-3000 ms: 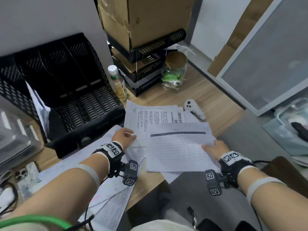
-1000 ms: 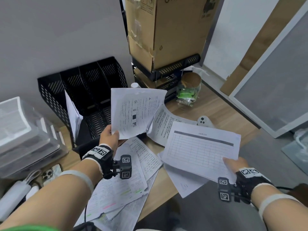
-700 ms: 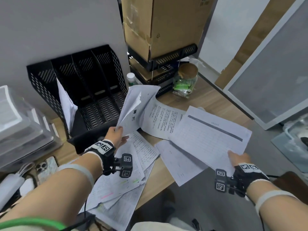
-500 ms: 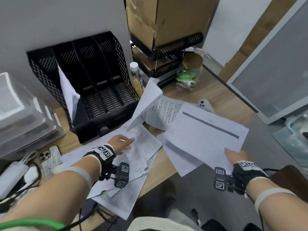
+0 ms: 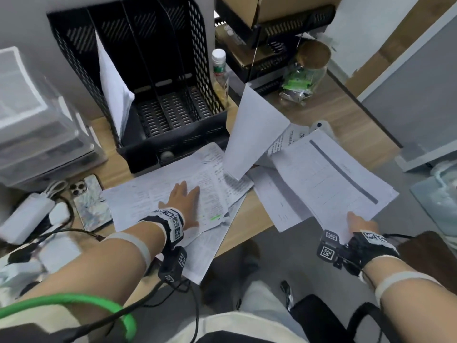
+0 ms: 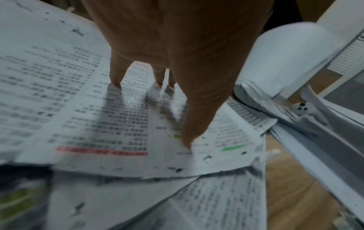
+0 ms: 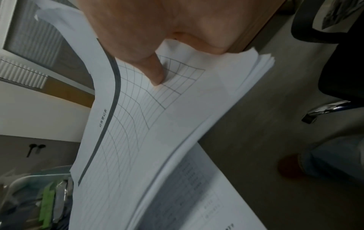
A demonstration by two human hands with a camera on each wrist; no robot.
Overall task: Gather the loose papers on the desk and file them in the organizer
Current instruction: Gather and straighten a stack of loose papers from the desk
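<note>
The black mesh organizer (image 5: 170, 70) stands at the back of the desk, with a few white sheets (image 5: 111, 82) upright in its leftmost slot. My left hand (image 5: 184, 201) lies flat, fingers straight, on the pile of printed papers (image 5: 153, 194) in front of it; its fingertips (image 6: 116, 82) and thumb press the top sheet (image 6: 78, 101). My right hand (image 5: 358, 224) grips a stack of papers (image 5: 329, 179) topped by a gridded form, held past the desk's front edge, thumb (image 7: 155, 77) on top. One loose white sheet (image 5: 249, 134) stands tilted between the two.
A phone (image 5: 89, 201) and white chargers with cables (image 5: 27, 219) lie left of the pile. Clear plastic boxes (image 5: 37, 125) stand at far left. A small bottle (image 5: 218, 73), a cork-lidded jar (image 5: 306, 75) and a white controller (image 5: 321, 126) sit behind the papers.
My left hand let go of the sheet it had lifted and came down flat on the pile; that sheet now hangs tilted. The right hand still holds its stack.
</note>
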